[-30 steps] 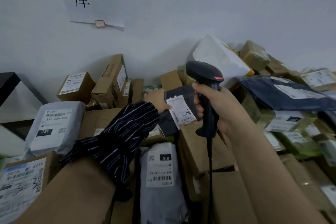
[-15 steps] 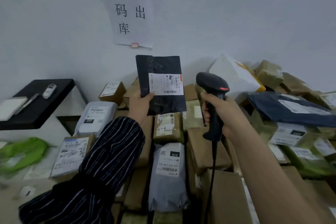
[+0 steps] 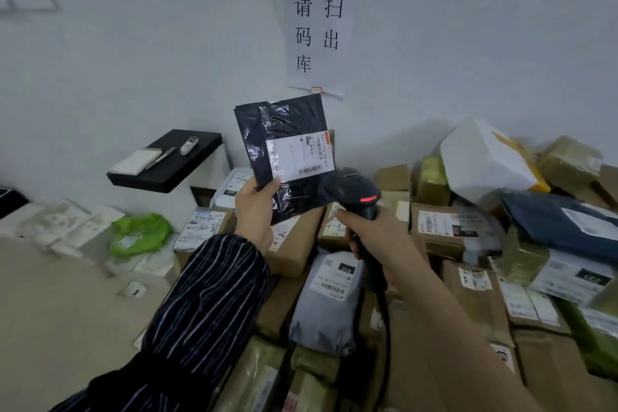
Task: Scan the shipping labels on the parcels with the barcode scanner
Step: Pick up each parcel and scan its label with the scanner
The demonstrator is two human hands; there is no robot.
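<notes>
Holding black poly mailer (image 3: 284, 157) up w/ L hand (image 3: 255, 207), pinched at lower-left corner, thumb on front. Raised over back edge of parcel pile (image 3: 468, 294), in front of wall (image 3: 133, 60), shipping label (image 3: 299, 157) facing camera, barcode (image 3: 310, 170) along label's lower edge. Gripping barcode scanner (image 3: 354, 192) by handle w/ R hand (image 3: 371, 237), fingers wrapped round. Scanner head just below-right of label, red light showing. Touching mailer or just in front: can't tell. To scan well: prob. back off a bit, tip nose up at barcode, pull film flat to kill glare across bars, steady mailer, then squeeze trigger.

A black shelf (image 3: 197, 162) carries a white pad (image 3: 135, 162), pen (image 3: 160, 158) and small device (image 3: 189, 145).
</notes>
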